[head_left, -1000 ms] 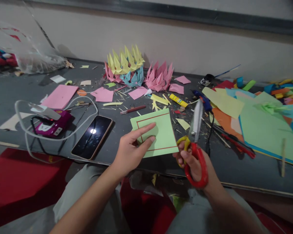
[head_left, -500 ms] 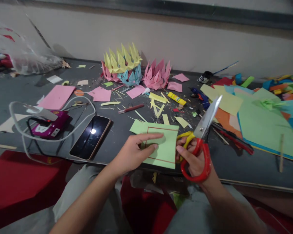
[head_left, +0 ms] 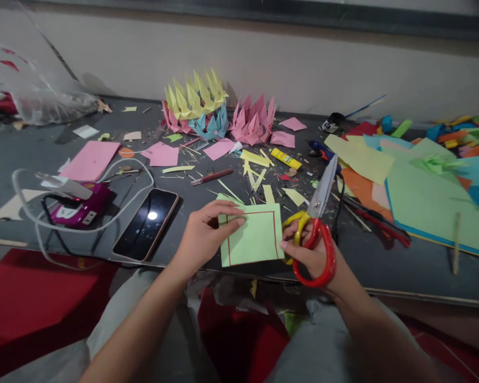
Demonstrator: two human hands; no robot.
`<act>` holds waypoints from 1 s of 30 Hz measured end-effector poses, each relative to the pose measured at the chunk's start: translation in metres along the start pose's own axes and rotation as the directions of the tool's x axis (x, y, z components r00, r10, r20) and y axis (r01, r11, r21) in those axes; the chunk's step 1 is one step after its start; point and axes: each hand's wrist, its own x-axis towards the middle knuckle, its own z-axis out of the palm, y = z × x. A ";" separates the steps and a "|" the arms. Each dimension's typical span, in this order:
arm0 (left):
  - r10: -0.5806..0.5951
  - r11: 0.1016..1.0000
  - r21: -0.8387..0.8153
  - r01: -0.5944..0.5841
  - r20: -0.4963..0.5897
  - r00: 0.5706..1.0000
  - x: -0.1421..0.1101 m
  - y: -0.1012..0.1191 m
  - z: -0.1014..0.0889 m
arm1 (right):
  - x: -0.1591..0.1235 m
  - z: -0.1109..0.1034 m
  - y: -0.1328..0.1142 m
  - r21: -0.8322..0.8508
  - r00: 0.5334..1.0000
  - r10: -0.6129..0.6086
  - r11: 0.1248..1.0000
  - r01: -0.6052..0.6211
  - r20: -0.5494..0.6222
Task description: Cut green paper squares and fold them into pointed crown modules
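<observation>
A light green sheet of paper with brownish-red lines drawn near its edges is held above the table's front edge. My left hand grips its left side, thumb on top and fingers at the upper left. My right hand has scissors with one yellow and one red handle looped on it, blades pointing up and away. The same hand's thumb and fingertips pinch the paper's lower right edge. Scissor blades look closed and are apart from the paper.
A phone and a purple power adapter with cables lie left. Folded paper crowns stand at the back. Paper scraps, a glue stick and a red pen lie mid-table. Coloured sheets and red-handled pliers are right.
The green paper has turned, so its drawn lines now sit along different edges. My left hand has shifted left to its edge. My right hand, with the scissors, has moved slightly left.
</observation>
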 end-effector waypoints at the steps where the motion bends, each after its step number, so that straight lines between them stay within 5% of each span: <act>1: 0.004 1.000 -0.022 -0.005 -0.043 0.999 0.000 -0.001 0.002 | 0.000 0.002 0.000 0.009 1.000 0.004 1.000 -0.004 -0.010; 3: -0.028 0.999 -0.044 0.027 -0.023 0.999 -0.002 -0.002 0.005 | 0.000 0.005 -0.002 0.049 0.998 -0.003 0.999 0.006 -0.056; 5: -0.111 0.992 -0.055 0.118 0.109 0.988 -0.004 -0.001 0.007 | 0.001 0.007 -0.006 0.080 0.992 -0.023 0.996 0.033 -0.120; 9: -0.252 0.945 -0.111 0.308 0.353 0.901 -0.010 0.001 0.010 | 0.002 0.008 -0.011 0.069 0.981 -0.063 0.995 0.077 -0.185; 15: -0.237 0.949 -0.117 0.292 0.343 0.909 -0.010 0.002 0.010 | 0.001 0.004 -0.008 0.091 0.990 -0.027 0.995 0.039 -0.135; 20: -0.180 0.967 -0.132 0.219 0.255 0.950 -0.009 0.006 0.005 | -0.001 -0.002 -0.006 0.014 0.999 -0.013 1.000 0.014 -0.036; 25: -0.086 0.989 -0.121 0.087 0.007 0.996 -0.006 0.013 -0.002 | -0.005 0.001 -0.003 0.092 0.991 0.010 0.996 -0.022 0.131; 30: 0.031 0.997 -0.056 -0.045 -0.233 0.972 -0.008 0.013 -0.006 | -0.014 0.003 -0.005 -0.091 0.990 -0.003 0.996 0.016 0.141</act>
